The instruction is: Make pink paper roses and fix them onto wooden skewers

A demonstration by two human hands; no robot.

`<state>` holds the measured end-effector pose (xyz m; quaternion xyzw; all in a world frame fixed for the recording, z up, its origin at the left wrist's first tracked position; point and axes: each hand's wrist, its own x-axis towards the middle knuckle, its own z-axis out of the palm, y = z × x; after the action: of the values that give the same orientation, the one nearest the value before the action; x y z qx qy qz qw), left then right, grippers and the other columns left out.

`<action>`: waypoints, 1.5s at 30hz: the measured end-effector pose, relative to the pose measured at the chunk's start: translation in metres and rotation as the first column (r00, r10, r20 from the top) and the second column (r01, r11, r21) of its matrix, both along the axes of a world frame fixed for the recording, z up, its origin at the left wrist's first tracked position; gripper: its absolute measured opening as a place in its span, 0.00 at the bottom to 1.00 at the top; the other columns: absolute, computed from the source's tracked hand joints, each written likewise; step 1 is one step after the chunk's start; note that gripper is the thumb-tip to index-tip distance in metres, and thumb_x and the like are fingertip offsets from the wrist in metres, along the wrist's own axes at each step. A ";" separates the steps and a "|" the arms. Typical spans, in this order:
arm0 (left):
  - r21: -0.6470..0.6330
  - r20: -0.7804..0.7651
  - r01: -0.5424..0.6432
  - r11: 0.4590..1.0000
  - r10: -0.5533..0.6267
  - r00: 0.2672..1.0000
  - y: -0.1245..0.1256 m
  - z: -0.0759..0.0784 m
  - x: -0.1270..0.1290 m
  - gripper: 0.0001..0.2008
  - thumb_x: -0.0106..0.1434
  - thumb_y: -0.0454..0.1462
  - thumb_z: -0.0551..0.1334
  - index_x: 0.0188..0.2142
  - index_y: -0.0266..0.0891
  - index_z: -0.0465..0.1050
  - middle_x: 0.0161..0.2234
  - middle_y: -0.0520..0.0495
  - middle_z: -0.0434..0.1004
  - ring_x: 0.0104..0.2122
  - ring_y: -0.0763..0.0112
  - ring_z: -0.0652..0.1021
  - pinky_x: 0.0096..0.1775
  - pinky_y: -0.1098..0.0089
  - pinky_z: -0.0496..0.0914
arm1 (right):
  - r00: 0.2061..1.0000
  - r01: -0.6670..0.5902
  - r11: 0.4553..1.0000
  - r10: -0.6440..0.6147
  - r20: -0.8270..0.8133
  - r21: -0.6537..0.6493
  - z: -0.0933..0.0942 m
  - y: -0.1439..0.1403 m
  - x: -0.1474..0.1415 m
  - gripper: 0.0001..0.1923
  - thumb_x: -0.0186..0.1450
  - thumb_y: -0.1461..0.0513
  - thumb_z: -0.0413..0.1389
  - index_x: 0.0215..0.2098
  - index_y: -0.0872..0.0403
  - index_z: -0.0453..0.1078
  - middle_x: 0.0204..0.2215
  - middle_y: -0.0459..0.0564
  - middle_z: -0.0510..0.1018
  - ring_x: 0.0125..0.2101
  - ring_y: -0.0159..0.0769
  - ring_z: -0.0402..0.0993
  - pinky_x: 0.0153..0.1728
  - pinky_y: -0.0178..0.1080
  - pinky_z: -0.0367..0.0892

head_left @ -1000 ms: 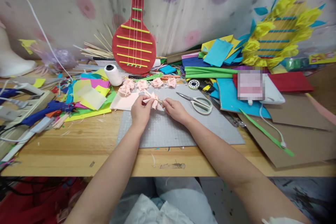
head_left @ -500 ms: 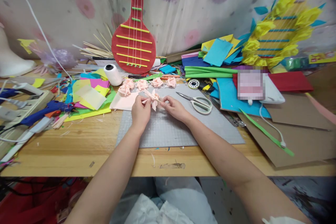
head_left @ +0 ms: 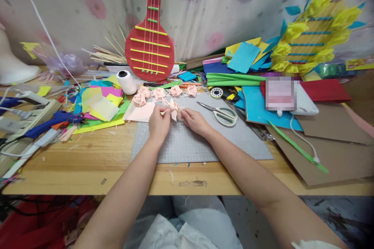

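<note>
Left hand: the left hand (head_left: 158,122) is closed, its fingertips pinching one side of a pale pink paper flower (head_left: 173,108).
Right hand: the right hand (head_left: 195,121) is closed too, thumb and forefinger nipping the other side of the same flower.
Pink paper flower: held between both hands, just above the far part of the grey cutting mat (head_left: 204,140); its folded petals fan out upward.
Finished flowers: four pink flowers (head_left: 159,93) lie in a row at the mat's far edge, near the held one.
Pink sheet: a pale pink sheet (head_left: 138,113) lies just left of the left hand, partly on the mat.
Scissors: scissors (head_left: 222,113) with pale handles lie on the mat, right of the right hand.
Thread spool: a white spool (head_left: 126,82) stands behind the flowers.
Glue gun: a blue glue gun (head_left: 51,122) lies on the counter (head_left: 87,163), well to the left.
Paper guitar: a red paper guitar (head_left: 150,44) leans against the back wall.
</note>
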<state>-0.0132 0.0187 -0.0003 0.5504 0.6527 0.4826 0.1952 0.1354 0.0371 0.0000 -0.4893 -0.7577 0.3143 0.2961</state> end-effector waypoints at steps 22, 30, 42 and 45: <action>0.022 0.053 0.035 0.999 -0.036 0.998 0.002 -0.001 -0.003 0.07 0.53 0.41 0.59 0.30 0.41 0.70 0.28 0.52 0.74 0.28 0.73 0.73 0.32 0.73 0.65 | 0.954 -0.107 0.973 0.042 0.297 0.205 0.010 -0.012 0.000 0.21 0.65 0.58 0.42 0.56 0.42 0.57 0.41 0.47 0.76 0.35 0.37 0.72 0.35 0.35 0.60; -0.006 0.093 0.047 0.999 -0.046 0.995 0.004 -0.002 -0.004 0.12 0.52 0.44 0.60 0.33 0.40 0.73 0.27 0.49 0.75 0.26 0.72 0.74 0.30 0.72 0.66 | 0.971 -0.099 0.986 0.067 -0.229 -0.132 0.003 -0.006 -0.006 0.21 0.64 0.58 0.41 0.54 0.52 0.61 0.15 0.41 0.66 0.17 0.27 0.62 0.23 0.31 0.59; -0.050 0.233 0.053 0.997 -0.040 0.972 0.006 -0.005 -0.002 0.11 0.52 0.42 0.59 0.33 0.39 0.72 0.26 0.49 0.74 0.24 0.73 0.73 0.26 0.72 0.67 | 0.929 -0.224 0.941 0.128 -0.348 -0.252 0.006 -0.006 -0.003 0.21 0.65 0.58 0.41 0.55 0.55 0.58 0.10 0.37 0.61 0.13 0.24 0.55 0.21 0.29 0.56; 0.008 0.147 0.051 0.999 -0.052 0.988 0.006 -0.008 -0.003 0.10 0.53 0.41 0.58 0.32 0.39 0.72 0.29 0.49 0.74 0.29 0.73 0.73 0.33 0.71 0.67 | 0.938 -0.226 0.947 0.147 -0.314 -0.231 0.007 -0.007 -0.003 0.22 0.65 0.59 0.40 0.56 0.55 0.57 0.10 0.37 0.62 0.14 0.25 0.57 0.22 0.29 0.58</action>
<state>-0.0163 0.0251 -0.0081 0.5303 0.6212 0.5180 0.2542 0.1323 0.0296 0.0069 -0.3976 -0.7002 0.5079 0.3060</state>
